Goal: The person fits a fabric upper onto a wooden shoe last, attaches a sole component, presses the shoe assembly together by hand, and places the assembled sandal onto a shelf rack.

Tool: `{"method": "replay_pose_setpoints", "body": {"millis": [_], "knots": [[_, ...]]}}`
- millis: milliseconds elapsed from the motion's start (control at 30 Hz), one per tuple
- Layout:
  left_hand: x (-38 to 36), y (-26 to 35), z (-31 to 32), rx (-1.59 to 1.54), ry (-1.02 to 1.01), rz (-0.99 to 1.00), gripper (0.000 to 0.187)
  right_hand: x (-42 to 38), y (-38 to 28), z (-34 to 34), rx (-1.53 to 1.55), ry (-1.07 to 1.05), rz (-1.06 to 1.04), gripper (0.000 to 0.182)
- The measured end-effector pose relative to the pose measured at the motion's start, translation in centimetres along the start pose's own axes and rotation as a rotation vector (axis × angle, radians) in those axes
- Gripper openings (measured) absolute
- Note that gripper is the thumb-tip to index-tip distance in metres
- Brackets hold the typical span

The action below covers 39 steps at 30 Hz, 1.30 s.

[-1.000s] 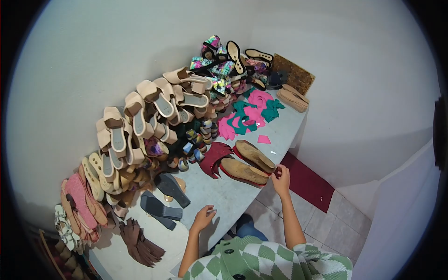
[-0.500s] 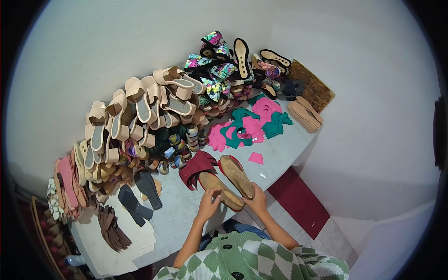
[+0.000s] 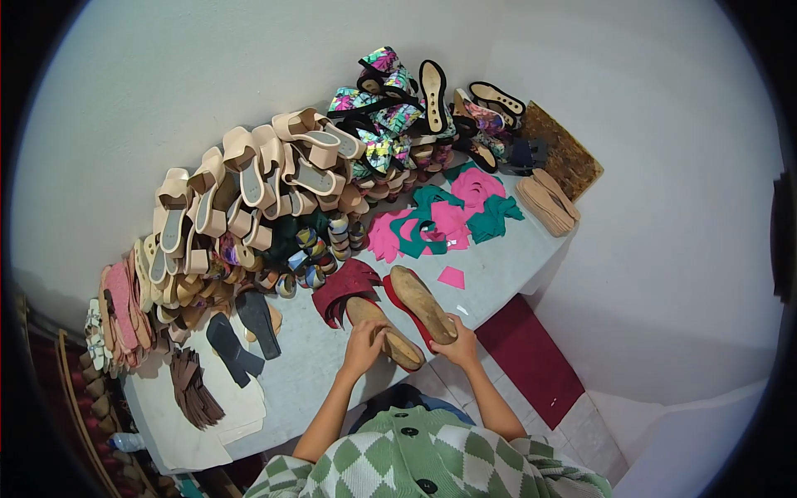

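My left hand point(image 3: 363, 347) is closed on the side of a worn tan shoe last point(image 3: 398, 344) with a red edge. This last lies tilted, its far end by a stack of dark red cut upper pieces point(image 3: 347, 286). With my right hand point(image 3: 459, 344) I grip the near end of a second tan shoe last point(image 3: 425, 303), which has red material along its left side. Both lasts are held side by side over the table's front edge. My left fingers partly cover the nearer last.
Heeled beige sandals point(image 3: 241, 166) and patterned sandals point(image 3: 390, 116) are heaped along the wall. Pink and teal cut pieces point(image 3: 448, 220) lie behind the lasts. Black soles point(image 3: 232, 347) and brown strips point(image 3: 195, 390) lie left on the table point(image 3: 303, 398). A red mat point(image 3: 535, 365) is on the floor.
The right-hand last has turned slightly, showing more red along its left side. Both hands stay on the lasts. The whole view has shifted a little.
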State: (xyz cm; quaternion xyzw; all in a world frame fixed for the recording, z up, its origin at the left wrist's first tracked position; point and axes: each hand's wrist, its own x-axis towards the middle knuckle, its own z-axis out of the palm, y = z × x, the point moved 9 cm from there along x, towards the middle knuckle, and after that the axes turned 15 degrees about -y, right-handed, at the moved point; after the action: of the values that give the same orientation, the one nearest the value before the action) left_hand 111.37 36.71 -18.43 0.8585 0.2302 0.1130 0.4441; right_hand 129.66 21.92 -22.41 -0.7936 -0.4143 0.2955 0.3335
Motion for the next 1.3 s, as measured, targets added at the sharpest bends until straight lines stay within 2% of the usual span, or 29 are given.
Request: {"method": "replay_pose_setpoints", "body": {"millis": [67,100,200,300,400,600,700,900,1000,1100,1200,1300], "knots": [[1.5,1.3,0.8,0.068,-0.037,0.107,0.022,-0.2,0.2,-0.5,-0.003,0.004,0.024,0.071],[2.5,1.1,1.9,0.027,-0.150,0.055,0.022,-0.3,0.5,-0.6,-0.001,0.006,0.027,0.071],[4.5,0.0,6.2,0.287,-0.349,0.058,0.024,0.1,1.7,-0.4,0.019,0.008,0.010,0.071],[4.6,0.2,10.4,0.626,-0.644,0.000,0.031,0.3,2.1,-0.8,0.069,-0.027,-0.006,0.071],[5.2,0.5,11.4,0.799,-0.655,-0.065,0.045,0.6,3.2,-0.7,0.106,0.005,-0.063,0.070],[4.7,-0.6,13.8,0.921,-0.876,0.034,0.070,0.8,4.5,-0.4,0.194,-0.008,-0.047,0.071],[4.8,-0.7,14.0,0.951,-0.849,0.046,0.072,0.8,4.7,-0.5,0.220,0.002,-0.042,0.072],[4.4,-0.3,13.1,0.813,-0.607,0.106,0.064,0.9,7.5,0.8,0.272,-0.058,0.061,0.069],[4.3,0.5,12.9,0.826,-0.656,0.122,0.062,0.6,6.8,0.4,0.294,-0.017,0.018,0.062],[4.8,0.2,13.3,0.807,-0.661,0.115,0.060,0.8,7.9,1.0,0.292,-0.062,0.045,0.061],[5.1,0.3,13.3,0.782,-0.781,0.034,0.063,1.4,8.5,1.4,0.239,-0.160,0.052,0.067],[5.3,0.2,13.1,0.746,-0.793,-0.013,0.061,1.6,6.2,0.6,0.221,-0.155,-0.120,0.076]]}}
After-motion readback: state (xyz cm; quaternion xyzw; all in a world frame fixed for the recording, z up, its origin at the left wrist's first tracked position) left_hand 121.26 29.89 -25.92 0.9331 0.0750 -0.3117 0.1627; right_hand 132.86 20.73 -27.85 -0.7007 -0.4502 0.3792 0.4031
